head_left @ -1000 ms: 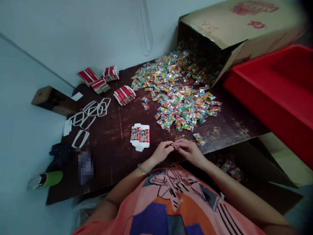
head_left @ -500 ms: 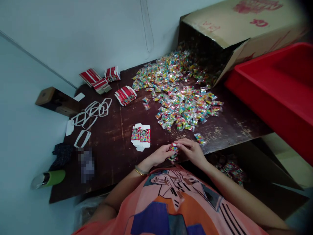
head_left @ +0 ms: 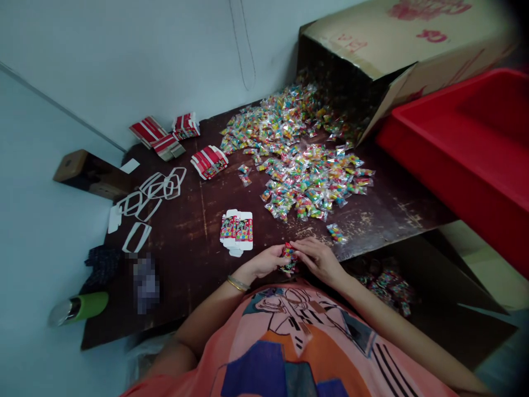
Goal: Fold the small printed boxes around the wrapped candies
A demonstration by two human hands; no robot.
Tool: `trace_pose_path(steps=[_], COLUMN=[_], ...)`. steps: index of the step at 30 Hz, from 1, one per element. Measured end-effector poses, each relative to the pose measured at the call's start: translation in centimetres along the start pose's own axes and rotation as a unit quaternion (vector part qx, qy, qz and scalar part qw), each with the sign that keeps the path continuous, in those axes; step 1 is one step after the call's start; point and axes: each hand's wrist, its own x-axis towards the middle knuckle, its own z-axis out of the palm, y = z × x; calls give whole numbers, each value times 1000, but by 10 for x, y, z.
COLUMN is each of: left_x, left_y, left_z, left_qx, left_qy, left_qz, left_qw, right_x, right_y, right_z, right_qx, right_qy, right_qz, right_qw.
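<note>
Both my hands meet at the near edge of the dark wooden table (head_left: 190,259). My left hand (head_left: 266,261) and my right hand (head_left: 316,258) are closed together on a small printed carton (head_left: 288,257) held between them. A flat unfolded carton (head_left: 237,230) lies just beyond my left hand. One loose candy packet (head_left: 336,234) sits near my right hand. A wide heap of colourful candy packets (head_left: 301,160) spreads across the far half of the table.
A cardboard box (head_left: 397,49) lies on its side at the back right, spilling packets. A red bin (head_left: 467,149) stands to the right. Stacks of flat cartons (head_left: 209,161) and white cut-out scraps (head_left: 149,193) lie at the left. A green bottle (head_left: 80,307) rests at the near left.
A second ago my fingers pinched something thin; now a small printed carton shows between both hands. The hands stayed at the table's near edge.
</note>
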Motion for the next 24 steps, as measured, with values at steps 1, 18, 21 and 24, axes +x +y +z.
trace_pose_path(steps=[1,18,21,24], left_x=[3,-50,-50,-59], left_y=[-6,30,28,33], left_z=[4,-88,-82,-64], left_qx=[-24,594,580,534], left_qy=[-5,531,538,532], left_qz=[-1,35,45,109], left_qw=[1000,603,611,648], right_x=[0,-2,37,61], right_y=[-2,16,-11,-24], right_z=[0,-68,-3,35], right_qx=[1,-126,-44,-8], right_qy=[2,-89,-146,-97], right_qz=[14,46,-19,-43], right_qw=[1000,987,988,994])
